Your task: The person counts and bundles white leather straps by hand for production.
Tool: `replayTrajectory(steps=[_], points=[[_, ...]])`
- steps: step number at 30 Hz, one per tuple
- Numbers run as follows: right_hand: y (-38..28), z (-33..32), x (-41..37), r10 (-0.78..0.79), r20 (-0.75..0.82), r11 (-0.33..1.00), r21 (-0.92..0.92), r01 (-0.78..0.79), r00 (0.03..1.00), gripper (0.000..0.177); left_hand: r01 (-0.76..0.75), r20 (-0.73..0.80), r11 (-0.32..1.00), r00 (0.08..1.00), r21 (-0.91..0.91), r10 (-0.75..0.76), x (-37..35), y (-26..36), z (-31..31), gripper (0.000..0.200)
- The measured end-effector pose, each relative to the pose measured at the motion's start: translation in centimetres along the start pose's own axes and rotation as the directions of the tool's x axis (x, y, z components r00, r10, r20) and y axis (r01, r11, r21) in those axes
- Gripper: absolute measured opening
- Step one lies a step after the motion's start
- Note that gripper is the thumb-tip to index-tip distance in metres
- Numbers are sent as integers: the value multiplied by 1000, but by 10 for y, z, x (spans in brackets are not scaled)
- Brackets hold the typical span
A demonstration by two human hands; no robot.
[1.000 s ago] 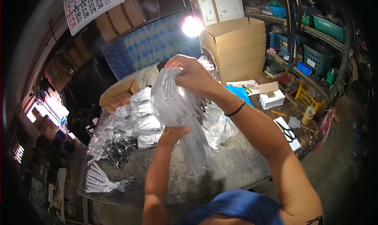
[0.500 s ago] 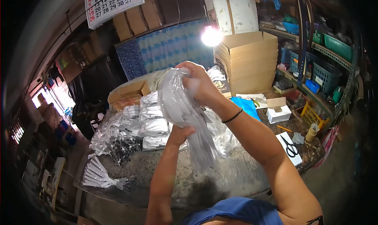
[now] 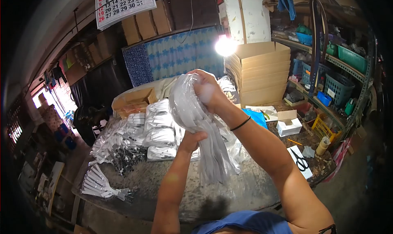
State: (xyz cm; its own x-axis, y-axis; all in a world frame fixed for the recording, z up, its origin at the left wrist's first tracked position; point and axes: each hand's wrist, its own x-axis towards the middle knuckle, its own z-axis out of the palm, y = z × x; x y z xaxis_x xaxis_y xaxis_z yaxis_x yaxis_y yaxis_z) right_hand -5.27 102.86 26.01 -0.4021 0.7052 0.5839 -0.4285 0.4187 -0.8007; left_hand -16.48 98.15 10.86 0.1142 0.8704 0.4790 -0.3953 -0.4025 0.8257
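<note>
Above the worktable, both hands hold a long bundle of clear, whitish plastic sleeves (image 3: 186, 105). My right hand (image 3: 208, 90) grips the bundle near its folded-over top, with a dark band round the wrist. Lower down, my left hand (image 3: 191, 142) is closed round its near-left side, thumb on the front; its other fingers are hidden behind the plastic. The loose ends of the sleeves fan out downward over the tabletop. Behind the bundle lie stacked packs of white strips in clear plastic (image 3: 159, 127). Left of them is a heap of loose white strips with dark ends (image 3: 120, 146).
A fanned bunch of white strips (image 3: 98, 185) lies at the worktable's (image 3: 163, 174) left front. To the right are black scissors (image 3: 301, 164), a pencil (image 3: 294, 142), a small white box (image 3: 288, 127) and nested cartons (image 3: 262, 72). Shelves with baskets (image 3: 339, 88) line the right.
The view has shifted slightly, so the surroundings sit lower. The bundle's loose ends have swung and spread rightward, while both hands keep their hold.
</note>
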Motion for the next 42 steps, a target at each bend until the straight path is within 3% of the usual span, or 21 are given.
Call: replayTrajectory(steps=[3,6,11,17,20,22,26,28,29,31,33,35,37,42], points=[[3,1,4,-37,25,999,-12,38,999,30,23,80,996,997,-83,-17,2,-7,-8,69],[10,-2,13,-58,40,998,-38,59,998,30,-48,37,996,998,-73,51,4,-10,-7,65],[12,-4,15,-38,37,993,-111,42,999,29,-26,35,992,999,-124,30,6,-10,-4,63],[28,-14,36,-93,117,917,-376,131,989,30,-96,-51,984,995,-153,89,9,-7,8,63],[27,-17,44,-59,213,876,-458,153,975,38,-112,-70,979,992,-172,101,14,-11,2,62],[18,-21,44,190,304,876,-481,-22,933,55,-111,-76,976,992,-187,99,15,-12,-1,61],[6,-50,20,116,411,948,-318,23,904,65,-105,-81,979,992,-176,92,18,-7,1,62],[11,-64,-5,205,262,974,-147,-171,943,71,-84,-101,975,993,-205,64,20,1,4,65],[14,-61,-19,207,272,974,-151,-171,940,71,-106,-92,975,992,-194,89,22,4,7,66],[22,-58,-56,228,118,973,-46,-224,967,85,-131,-84,973,990,-190,116,27,8,16,66],[47,-45,-70,-14,25,948,-317,21,1000,96,-127,-135,990,984,-56,119,31,6,28,69],[56,-47,-71,-22,-21,965,-261,15,1000,99,-125,-125,992,985,-32,120,34,5,32,68],[74,-53,-67,-121,2,988,-97,121,993,83,-120,-123,993,985,-7,118,34,5,34,68],[86,-54,-63,-178,-25,982,-69,176,984,91,-95,-94,993,990,65,101,32,16,41,67]])
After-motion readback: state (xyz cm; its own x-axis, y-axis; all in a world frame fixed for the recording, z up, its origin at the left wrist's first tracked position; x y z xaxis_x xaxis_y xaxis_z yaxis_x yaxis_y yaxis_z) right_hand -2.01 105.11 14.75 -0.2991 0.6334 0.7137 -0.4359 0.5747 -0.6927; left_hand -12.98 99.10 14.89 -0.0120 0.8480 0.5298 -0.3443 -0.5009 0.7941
